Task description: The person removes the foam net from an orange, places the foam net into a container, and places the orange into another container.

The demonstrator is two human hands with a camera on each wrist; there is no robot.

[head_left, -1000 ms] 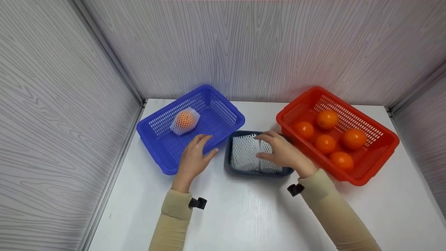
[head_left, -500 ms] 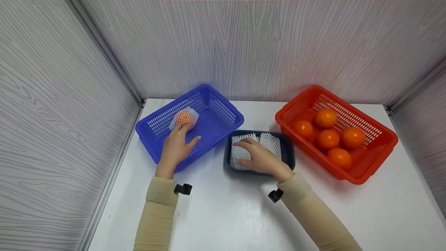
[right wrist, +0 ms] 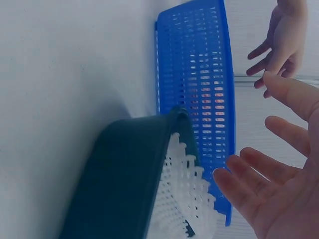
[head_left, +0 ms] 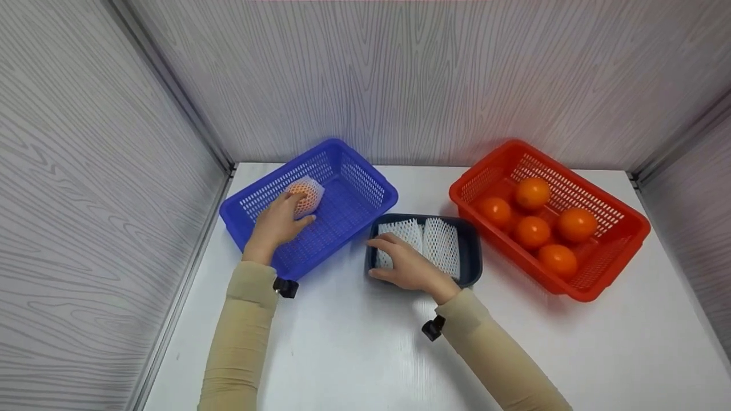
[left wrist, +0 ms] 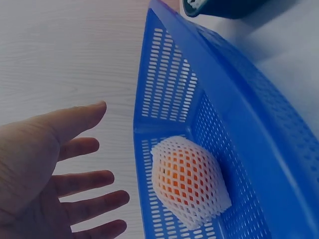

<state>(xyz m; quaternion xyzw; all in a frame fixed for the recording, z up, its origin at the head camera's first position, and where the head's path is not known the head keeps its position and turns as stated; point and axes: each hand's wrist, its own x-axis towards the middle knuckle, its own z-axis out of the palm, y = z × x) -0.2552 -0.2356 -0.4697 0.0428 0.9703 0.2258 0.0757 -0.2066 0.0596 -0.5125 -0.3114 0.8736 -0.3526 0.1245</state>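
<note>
My left hand [head_left: 276, 224] hovers over the blue basket [head_left: 357, 214], its fingers spread and holding nothing. Inside that basket lies an orange in a white foam net [left wrist: 187, 179], apart from the fingers in the left wrist view. My right hand [head_left: 410, 266] hangs above the dark bin [head_left: 472, 251], likewise holding nothing, fingers loosely bent. Two stacks of white foam nets [head_left: 442, 245] lie in the bin; the hand covers part of the left stack. In the right wrist view the right fingers [right wrist: 239, 184] stay above the bin's rim.
A red basket [head_left: 614, 274] with several bare oranges [head_left: 558, 261] stands to the right, its near side close to the dark bin. All three containers rest on a white table [head_left: 354, 354]. Wood-grain panels [head_left: 371, 80] rise behind and at both sides.
My left hand has moved left and forward over the blue basket, near the netted orange. The right hand has shifted left and slightly toward me across the dark bin. No container has visibly moved.
</note>
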